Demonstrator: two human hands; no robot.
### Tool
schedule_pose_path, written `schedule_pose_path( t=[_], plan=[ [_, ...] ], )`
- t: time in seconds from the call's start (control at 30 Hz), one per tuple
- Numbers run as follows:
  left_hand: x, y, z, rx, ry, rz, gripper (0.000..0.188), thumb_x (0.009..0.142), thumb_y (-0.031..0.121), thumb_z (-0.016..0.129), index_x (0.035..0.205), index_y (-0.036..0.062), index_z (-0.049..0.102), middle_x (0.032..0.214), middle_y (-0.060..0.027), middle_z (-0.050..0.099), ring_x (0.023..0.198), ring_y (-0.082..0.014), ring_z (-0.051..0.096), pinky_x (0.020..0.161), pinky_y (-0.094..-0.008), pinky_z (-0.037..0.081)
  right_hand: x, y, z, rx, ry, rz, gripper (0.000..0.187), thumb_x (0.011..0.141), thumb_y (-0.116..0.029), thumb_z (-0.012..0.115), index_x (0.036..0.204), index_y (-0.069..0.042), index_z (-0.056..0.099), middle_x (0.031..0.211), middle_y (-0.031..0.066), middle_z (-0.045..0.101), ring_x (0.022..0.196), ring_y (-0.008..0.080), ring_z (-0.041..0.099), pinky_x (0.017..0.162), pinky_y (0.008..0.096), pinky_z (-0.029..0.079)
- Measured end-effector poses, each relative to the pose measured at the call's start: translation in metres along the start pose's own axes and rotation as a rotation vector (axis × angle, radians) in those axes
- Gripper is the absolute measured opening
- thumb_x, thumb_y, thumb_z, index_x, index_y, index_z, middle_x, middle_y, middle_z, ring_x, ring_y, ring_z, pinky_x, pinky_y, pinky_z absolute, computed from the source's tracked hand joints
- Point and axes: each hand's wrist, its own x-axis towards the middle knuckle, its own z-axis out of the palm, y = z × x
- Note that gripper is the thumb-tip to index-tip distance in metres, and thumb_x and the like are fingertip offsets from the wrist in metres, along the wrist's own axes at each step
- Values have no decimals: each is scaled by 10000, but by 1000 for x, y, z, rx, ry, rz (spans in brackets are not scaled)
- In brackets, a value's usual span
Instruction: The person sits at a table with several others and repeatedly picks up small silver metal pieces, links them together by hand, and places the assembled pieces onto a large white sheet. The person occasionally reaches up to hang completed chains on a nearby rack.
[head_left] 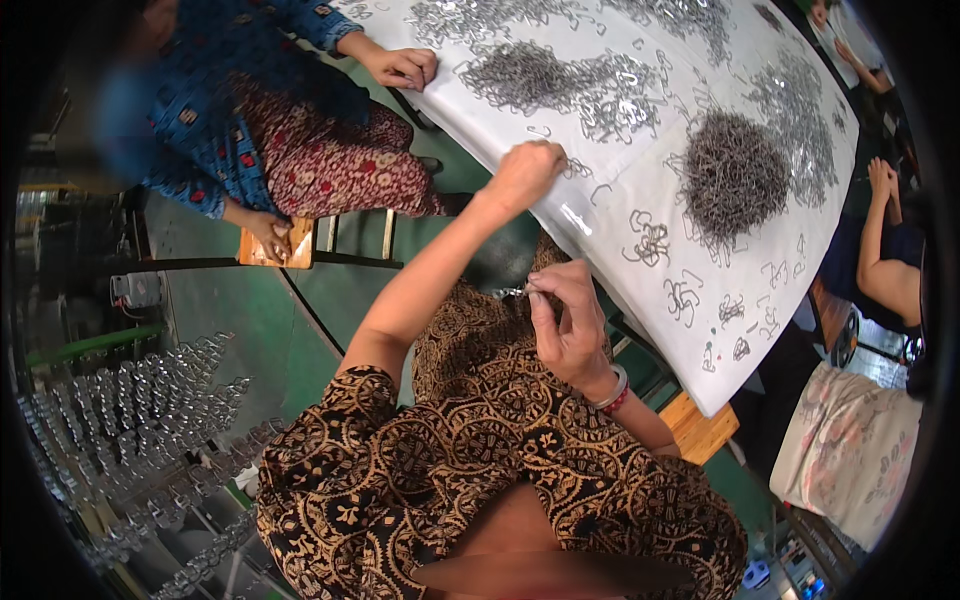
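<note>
My left hand (528, 176) is curled closed at the near edge of the white-covered table (610, 175). A few loose bent-wire hooks (576, 169) lie right beside its fingers; whether anything is inside them is hidden. Lower down, over my lap, thumb and forefinger of my right hand (568, 322) pinch a small shiny metal piece (512, 292), too small to make out fully. Bracelets circle that wrist. Farther right on the table stands a dense dark heap of metal hooks (735, 175), with small clusters of hooks (650, 240) nearer me.
At left a co-worker rests one hand (405, 68) on the table edge and another (268, 232) on a wooden stool (300, 243). Another person's arms (880, 235) show at far right. Racks of shiny metal parts (130, 400) stand lower left; a wooden seat (700, 428) is at my right.
</note>
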Motion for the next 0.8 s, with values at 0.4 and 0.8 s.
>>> schedule_pose_path(
  t=[0.4, 0.8],
  plan=[
    [32, -25, -24, 292, 266, -56, 117, 827, 163, 671, 882, 75, 725, 875, -102, 645, 928, -313, 621, 753, -429, 526, -1, 0, 1, 71, 34, 11, 326, 843, 118, 572, 1135, -21, 532, 961, 128, 574, 809, 258, 544, 704, 356, 462],
    [52, -67, -40, 463, 144, 34, 223, 850, 45, 542, 1064, 22, 598, 1055, -219, 623, 992, -407, 593, 830, -484, 485, 6, 2, -10, 78, 56, 29, 375, 853, 88, 590, 1209, -16, 534, 1026, 112, 548, 874, 257, 523, 811, 360, 439]
  ],
)
